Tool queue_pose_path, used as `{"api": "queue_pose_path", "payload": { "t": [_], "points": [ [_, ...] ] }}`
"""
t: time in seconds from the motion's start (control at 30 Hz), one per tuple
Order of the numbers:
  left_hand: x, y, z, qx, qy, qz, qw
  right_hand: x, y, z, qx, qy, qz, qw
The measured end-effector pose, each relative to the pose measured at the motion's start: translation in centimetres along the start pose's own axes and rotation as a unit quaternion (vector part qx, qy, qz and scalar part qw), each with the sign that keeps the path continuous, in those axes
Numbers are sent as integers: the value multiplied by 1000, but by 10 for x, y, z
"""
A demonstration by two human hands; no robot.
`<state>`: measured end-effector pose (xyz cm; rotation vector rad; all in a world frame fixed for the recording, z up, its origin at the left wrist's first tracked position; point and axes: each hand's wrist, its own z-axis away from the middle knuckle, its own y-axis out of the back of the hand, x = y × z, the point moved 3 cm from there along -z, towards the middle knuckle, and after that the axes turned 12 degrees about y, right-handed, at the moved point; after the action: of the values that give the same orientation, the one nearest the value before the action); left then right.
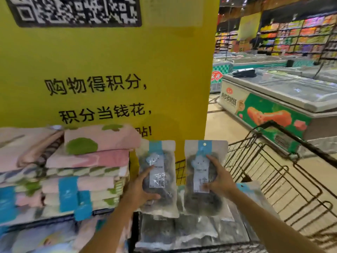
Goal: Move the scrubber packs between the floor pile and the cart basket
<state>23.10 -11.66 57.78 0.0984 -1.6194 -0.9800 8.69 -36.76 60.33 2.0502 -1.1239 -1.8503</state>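
At nine o'clock a stack of folded towels (73, 170) in pink, green and checked cloth, banded with blue paper sleeves, fills the left side; its right edge stands just beside the left hand (140, 189). Behind it, from ten to twelve o'clock, rises a yellow pillar (164, 79) with black printed characters and a square code at the top.

Low at six o'clock the left hand holds the left packet (157, 178) upright, thumb across its lower front and forefinger lying up its face, so the grip is clamped on that packet. The clear packet holds dark, round scouring pads behind a white label with a blue header strip.

A narrow gap parts it from the right packet (204, 176), of the same kind, held upright by the right hand (220, 181), fingers spread on its face and thumb pressing the label, the grip clamped on it too. Under both, more such packets (175, 232) lie flat in a pile.

From three to five o'clock a black wire trolley (273, 170) stands open-topped, its near rim close to the right forearm. Past it at two o'clock a chest freezer (273, 99) lines open floor.
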Motion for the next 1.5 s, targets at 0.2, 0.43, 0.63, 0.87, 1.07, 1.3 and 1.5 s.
{"api": "queue_pose_path", "payload": {
  "t": [0.2,0.43,0.63,0.87,1.07,1.3,1.5],
  "points": [
    [-29,-46,-3,-70,35,58,995,28,-45,-3,-52,-47,-18,997],
    [-83,-73,16,-87,156,-40,983,70,-72,13,-134,-119,-52,982],
    [-92,-75,20,-57,180,-207,960,91,-89,14,-267,-139,114,947],
    [-80,-82,12,-104,135,-420,892,92,-97,15,-351,-92,328,872],
    [-96,-88,16,-158,158,-448,866,96,-119,16,-398,7,351,848],
    [-93,-86,16,-188,183,-479,838,103,-121,19,-403,-14,356,843],
    [-69,-76,9,-182,176,-506,824,82,-107,17,-406,-23,365,837]
  ]
}}
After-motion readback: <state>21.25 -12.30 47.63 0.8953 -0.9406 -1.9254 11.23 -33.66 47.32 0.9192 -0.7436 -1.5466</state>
